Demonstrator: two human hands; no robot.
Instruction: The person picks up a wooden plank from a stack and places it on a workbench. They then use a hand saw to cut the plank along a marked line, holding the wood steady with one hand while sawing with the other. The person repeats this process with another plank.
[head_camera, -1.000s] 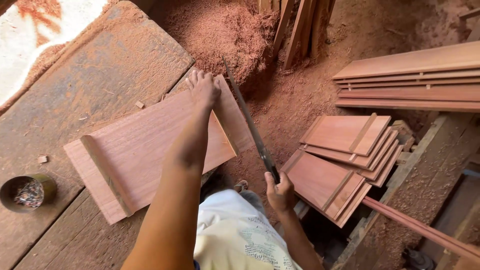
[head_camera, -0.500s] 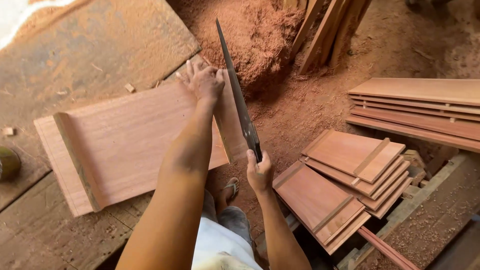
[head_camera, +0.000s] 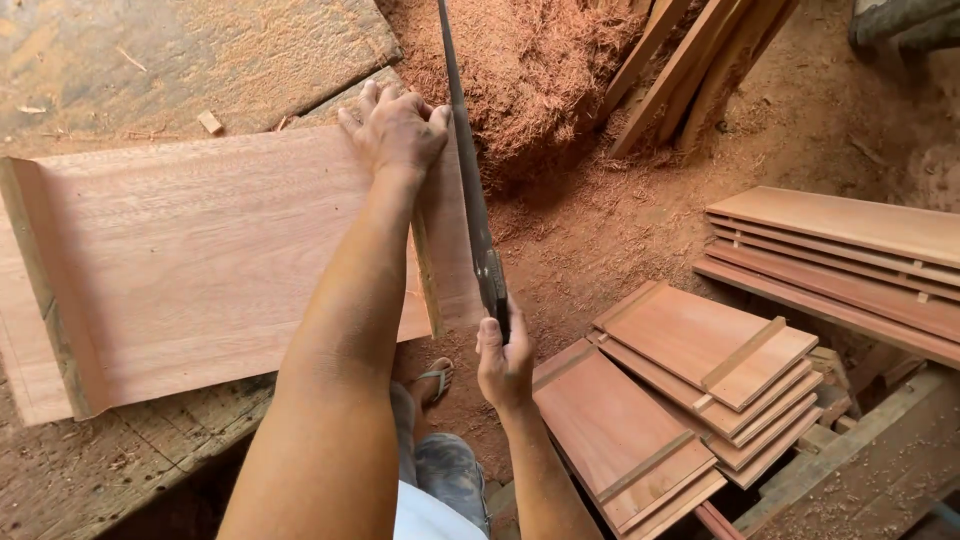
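Observation:
A reddish wooden panel (head_camera: 190, 260) with a batten at each end lies on a worn workbench (head_camera: 170, 50). My left hand (head_camera: 395, 128) presses flat on the panel's far right corner. My right hand (head_camera: 503, 362) grips the handle of a hand saw (head_camera: 468, 180). The saw blade runs away from me along the panel's right end, just right of my left thumb.
Two stacks of similar battened panels (head_camera: 700, 385) lie on the ground at the right, with longer boards (head_camera: 850, 250) behind them. A heap of red sawdust (head_camera: 540, 70) and leaning timber strips (head_camera: 690, 60) sit beyond the bench. My sandalled foot (head_camera: 432, 380) shows below.
The saw has swung up from beside the low stacks to the panel's right end. My left hand has stayed on the far corner. The view has closed in on the panel.

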